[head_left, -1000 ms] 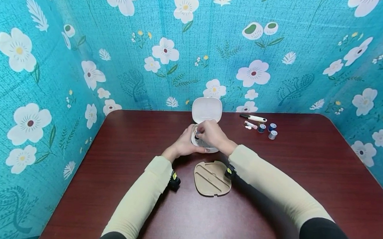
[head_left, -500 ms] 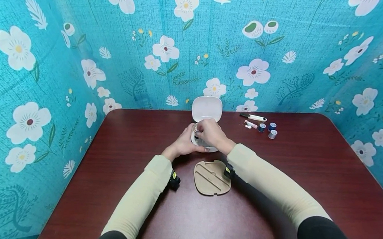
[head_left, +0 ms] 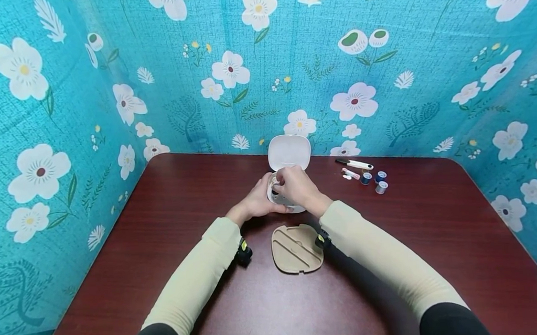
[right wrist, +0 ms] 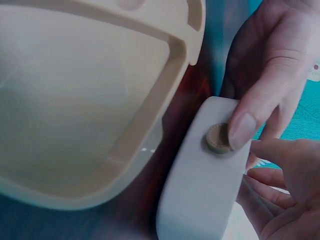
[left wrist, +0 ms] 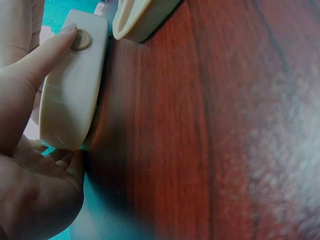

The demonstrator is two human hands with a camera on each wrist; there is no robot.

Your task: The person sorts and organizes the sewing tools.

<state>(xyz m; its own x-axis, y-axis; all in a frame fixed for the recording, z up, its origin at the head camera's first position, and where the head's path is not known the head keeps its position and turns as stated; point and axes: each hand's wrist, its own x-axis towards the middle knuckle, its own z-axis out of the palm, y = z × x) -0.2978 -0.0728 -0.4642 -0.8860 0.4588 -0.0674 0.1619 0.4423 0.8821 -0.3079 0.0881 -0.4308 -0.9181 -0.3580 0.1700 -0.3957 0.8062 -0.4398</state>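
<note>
A white hinged sewing case (head_left: pixel 295 209) stands near the back of the table, its lid (head_left: pixel 289 152) raised. My left hand (head_left: pixel 256 200) grips the case from the left. Its thumb (left wrist: pixel 45 57) lies beside the round beige button (left wrist: pixel 81 40) on the front wall, with the other fingers round the side. My right hand (head_left: pixel 296 189) reaches into the case from the right, fingers curled at a small dark round thing (head_left: pixel 275 190), likely a thread spool. The right fingertips are mostly hidden in the head view; the right wrist view shows that hand (right wrist: pixel 287 192) behind the case.
A beige slotted tray (head_left: pixel 297 249) lies in front of the case, close to the right wrist. Right of the case are a white-handled tool (head_left: pixel 358 164) with a dark tip, a pink-and-white piece (head_left: pixel 351 174) and three thread spools (head_left: pixel 381 187). A flowered curtain (head_left: pixel 177 90) hangs behind.
The right fingers shift slightly within the case. The left hand, case, tray and spools stay put; the head view moves a little.
</note>
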